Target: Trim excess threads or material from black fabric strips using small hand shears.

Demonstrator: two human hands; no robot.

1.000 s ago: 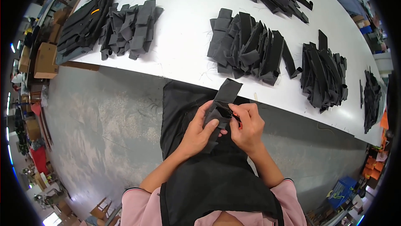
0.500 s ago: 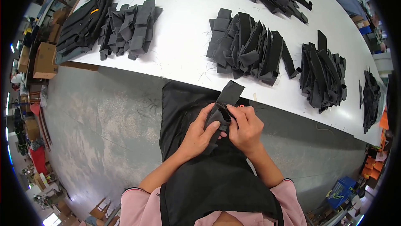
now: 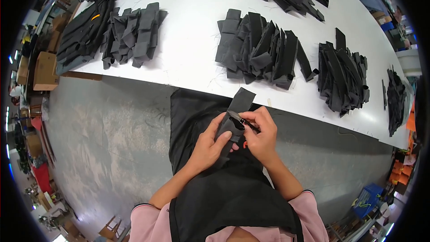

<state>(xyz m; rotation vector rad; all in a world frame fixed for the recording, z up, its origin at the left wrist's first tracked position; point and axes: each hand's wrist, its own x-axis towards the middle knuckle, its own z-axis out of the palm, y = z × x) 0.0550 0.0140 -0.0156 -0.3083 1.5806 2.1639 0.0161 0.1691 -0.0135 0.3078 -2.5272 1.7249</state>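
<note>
Fabric strip (image 3: 241, 101), matte dark grey, looped midway, pinched in the left hand (image 3: 207, 147), its flat end projecting beyond that hand; right hand (image 3: 262, 134), beside it, gripping metal-bladed snips (image 3: 235, 115) at the loop's opening

Here a white table (image 3: 188, 54) carries several heaps of dark fabric strips (image 3: 260, 51). At left, black cloth (image 3: 83, 36) lies stacked beside one heap.

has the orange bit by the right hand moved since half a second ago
Yes: the orange piece beside the right hand now sits farther from the near edge of the white table, toward the person's body.
</note>
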